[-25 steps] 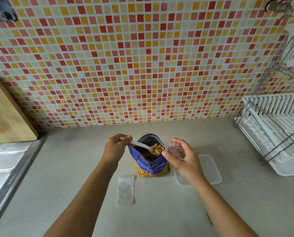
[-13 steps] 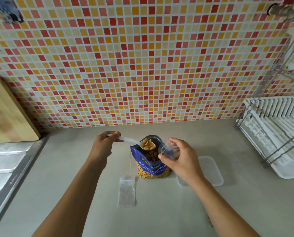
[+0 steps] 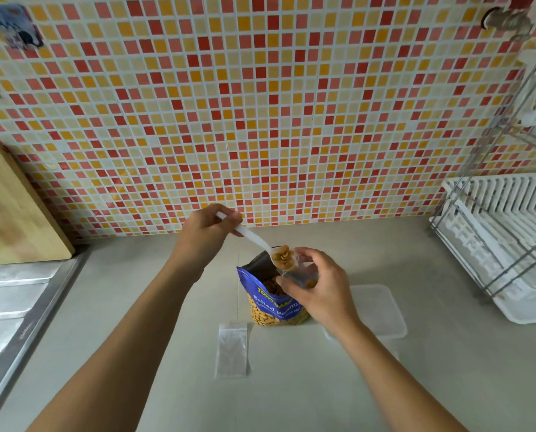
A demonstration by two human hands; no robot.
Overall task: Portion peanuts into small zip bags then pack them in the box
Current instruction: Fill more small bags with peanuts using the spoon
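A blue bag of salted peanuts [image 3: 274, 304] stands open on the counter. My left hand [image 3: 207, 235] grips the handle of a white plastic spoon [image 3: 257, 240] whose bowl is heaped with peanuts, tilted at the mouth of a small clear zip bag [image 3: 302, 274]. My right hand [image 3: 319, 285] pinches that zip bag open just above the peanut bag; a few peanuts show inside it. A clear plastic box [image 3: 382, 310] lies on the counter behind my right hand. A flat pile of empty zip bags [image 3: 232, 349] lies in front of the peanut bag.
A white dish rack [image 3: 503, 238] with a wire frame fills the right side. A wooden cutting board [image 3: 14, 207] leans on the tiled wall at the left, above a steel sink edge [image 3: 26, 325].
My left hand has lifted the loaded spoon out of the peanut bag and swung it right and up to the zip bag's mouth. My right hand has raised the zip bag slightly.
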